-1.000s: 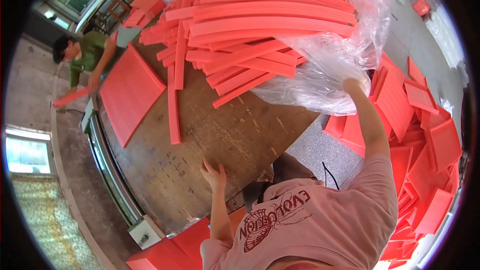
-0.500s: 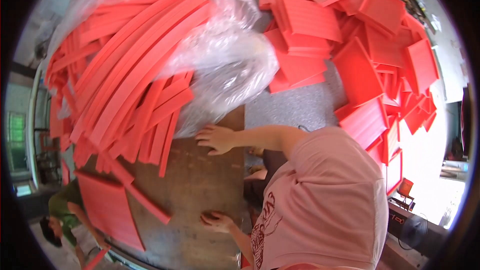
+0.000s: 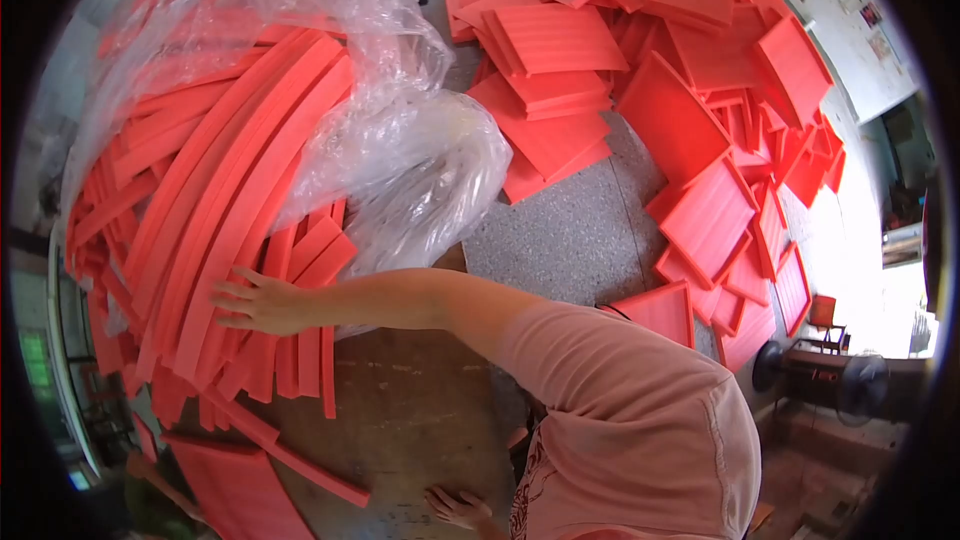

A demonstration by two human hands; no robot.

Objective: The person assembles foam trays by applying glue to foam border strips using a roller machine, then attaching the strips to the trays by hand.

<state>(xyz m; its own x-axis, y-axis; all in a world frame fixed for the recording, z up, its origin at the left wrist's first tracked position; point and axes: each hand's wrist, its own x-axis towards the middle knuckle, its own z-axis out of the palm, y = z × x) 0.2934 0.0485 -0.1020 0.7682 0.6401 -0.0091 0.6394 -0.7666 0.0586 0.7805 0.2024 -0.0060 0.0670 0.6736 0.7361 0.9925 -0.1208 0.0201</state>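
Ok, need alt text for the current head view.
A person's right hand, fingers spread, stretches over heaped long red strips on a brown table; the left hand is near the lower edge. Clear plastic partly covers the strips, and red panels lie piled on the grey floor, right.

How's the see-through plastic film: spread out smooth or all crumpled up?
Crumpled up. The clear plastic film is bunched into shiny wrinkles and folds, with part of it lying over the long red strips.
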